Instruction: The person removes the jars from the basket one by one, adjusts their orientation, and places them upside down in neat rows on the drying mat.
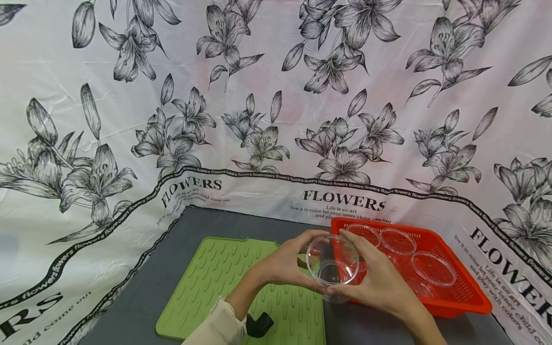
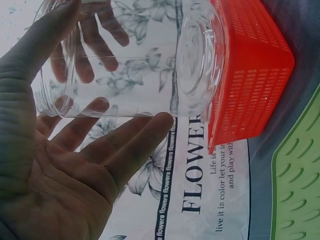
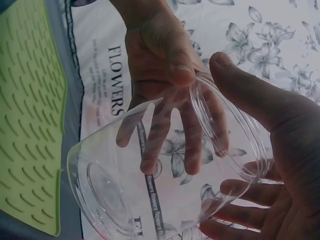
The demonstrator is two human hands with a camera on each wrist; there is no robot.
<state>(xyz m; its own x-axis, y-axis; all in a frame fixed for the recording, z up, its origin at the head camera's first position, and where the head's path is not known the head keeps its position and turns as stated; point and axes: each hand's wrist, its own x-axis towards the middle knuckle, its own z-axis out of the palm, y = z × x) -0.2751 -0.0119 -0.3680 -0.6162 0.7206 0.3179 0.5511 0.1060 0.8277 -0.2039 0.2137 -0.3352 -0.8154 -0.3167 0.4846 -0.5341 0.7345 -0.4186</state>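
A clear jar with a wide round mouth is held up between both hands, its mouth facing the head camera. My left hand grips its left side, thumb below and fingers above in the head view. On the opposite side, my right hand grips it too, with thumb near the rim. The left wrist view shows the jar's ringed base pointing toward a red basket. Through the transparent wall the other hand's fingers show in the right wrist view. No contents can be seen inside the jar.
The red perforated basket stands on the right of the grey table, with several clear round containers in it. A green ridged mat lies on the left. Behind hangs a flower-printed cloth.
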